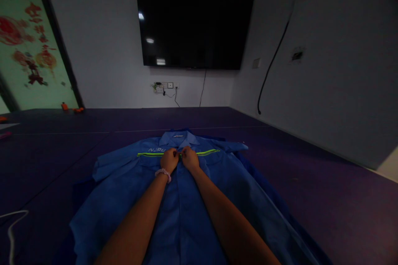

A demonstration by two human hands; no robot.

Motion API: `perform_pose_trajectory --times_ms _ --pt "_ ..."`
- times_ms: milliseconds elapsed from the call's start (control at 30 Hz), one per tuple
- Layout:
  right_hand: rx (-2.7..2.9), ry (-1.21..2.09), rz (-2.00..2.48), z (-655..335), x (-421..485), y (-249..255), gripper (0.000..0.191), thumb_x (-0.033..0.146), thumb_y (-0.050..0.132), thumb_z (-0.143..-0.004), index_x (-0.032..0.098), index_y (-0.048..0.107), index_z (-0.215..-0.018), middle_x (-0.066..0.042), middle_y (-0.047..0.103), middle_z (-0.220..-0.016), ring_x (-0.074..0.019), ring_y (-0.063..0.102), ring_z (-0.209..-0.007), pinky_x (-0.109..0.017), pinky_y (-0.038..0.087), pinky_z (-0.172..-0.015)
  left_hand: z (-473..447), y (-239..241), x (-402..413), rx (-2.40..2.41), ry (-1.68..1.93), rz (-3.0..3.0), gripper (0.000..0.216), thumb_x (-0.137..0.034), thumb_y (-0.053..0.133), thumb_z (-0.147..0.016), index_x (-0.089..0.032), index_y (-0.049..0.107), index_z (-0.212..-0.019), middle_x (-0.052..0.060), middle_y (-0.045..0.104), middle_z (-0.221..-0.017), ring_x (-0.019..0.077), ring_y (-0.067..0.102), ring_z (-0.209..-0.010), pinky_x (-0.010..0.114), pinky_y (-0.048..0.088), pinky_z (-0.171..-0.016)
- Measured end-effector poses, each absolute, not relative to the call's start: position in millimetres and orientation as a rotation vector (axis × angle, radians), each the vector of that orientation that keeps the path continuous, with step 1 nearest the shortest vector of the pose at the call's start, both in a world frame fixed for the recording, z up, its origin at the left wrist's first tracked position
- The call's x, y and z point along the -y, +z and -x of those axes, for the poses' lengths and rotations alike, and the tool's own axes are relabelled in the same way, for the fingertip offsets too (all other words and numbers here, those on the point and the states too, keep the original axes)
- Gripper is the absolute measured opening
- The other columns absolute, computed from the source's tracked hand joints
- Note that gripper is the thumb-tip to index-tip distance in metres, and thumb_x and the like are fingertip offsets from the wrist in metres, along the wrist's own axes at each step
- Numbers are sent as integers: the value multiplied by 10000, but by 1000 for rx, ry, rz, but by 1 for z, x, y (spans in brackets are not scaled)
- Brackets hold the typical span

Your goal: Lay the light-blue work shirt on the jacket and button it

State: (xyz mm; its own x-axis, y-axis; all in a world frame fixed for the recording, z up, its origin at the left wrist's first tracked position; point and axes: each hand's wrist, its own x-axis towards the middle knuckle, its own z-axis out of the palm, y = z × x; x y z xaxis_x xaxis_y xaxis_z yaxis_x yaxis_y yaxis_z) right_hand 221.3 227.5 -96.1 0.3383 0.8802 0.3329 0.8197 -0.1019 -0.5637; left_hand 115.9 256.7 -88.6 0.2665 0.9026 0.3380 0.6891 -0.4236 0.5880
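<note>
A blue work shirt (192, 198) lies spread front-up on the dark purple floor mat (311, 174), collar toward the far wall. Both hands meet at its chest, just below the collar on the yellow-green reflective stripe (208, 152): the left hand (169, 160) and right hand (189, 158) have fingers pinched closed on the shirt's front placket. A pale bracelet (163, 173) circles the left wrist.

A dark purple floor mat (311, 182) is spread across the room, with a white cord (12, 223) lying at its near left edge and small orange items (73, 109) set by the far wall. A black wall-mounted TV (194, 25) is hung above a power outlet (164, 86), from which a thin cable (203, 87) is run upward. A glass panel with red decals (29, 45) is seen at left, and a black cable (276, 49) is draped down the right wall.
</note>
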Motion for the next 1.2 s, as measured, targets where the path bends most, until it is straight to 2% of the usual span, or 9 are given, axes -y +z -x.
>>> perform_pose_trajectory --times_ms 533,700,967,1200 --pt "1483 94 1953 -216 -225 -94 179 179 463 -837 110 543 -981 -113 646 -836 -201 607 -824 -248 388 -671 -117 -90 -262 -1317 1028 -2321 109 -176 520 -793 -142 610 -742 29 619 -694 124 541 -642 221 325 -574" --pt "1493 102 1910 -220 -227 -96 162 168 477 -829 125 563 -959 -91 648 -833 -180 605 -811 -232 386 -669 -117 -92 -262 -1314 1051 -2301 110 -163 525 -782 -146 612 -717 27 625 -690 122 546 -636 218 335 -570" --pt "1494 118 1850 -223 -228 -97 173 118 473 -815 147 580 -948 -70 654 -852 -164 602 -819 -215 374 -665 -117 -91 -263 -1323 1051 -2273 74 -173 554 -771 -138 617 -755 37 649 -744 119 576 -682 210 377 -614" --pt "1488 143 1830 -223 -227 -97 192 91 465 -804 148 590 -938 -65 660 -836 -162 611 -801 -209 375 -658 -117 -90 -262 -1359 1012 -2276 99 -210 604 -743 -136 629 -804 37 647 -730 121 572 -656 207 365 -586"
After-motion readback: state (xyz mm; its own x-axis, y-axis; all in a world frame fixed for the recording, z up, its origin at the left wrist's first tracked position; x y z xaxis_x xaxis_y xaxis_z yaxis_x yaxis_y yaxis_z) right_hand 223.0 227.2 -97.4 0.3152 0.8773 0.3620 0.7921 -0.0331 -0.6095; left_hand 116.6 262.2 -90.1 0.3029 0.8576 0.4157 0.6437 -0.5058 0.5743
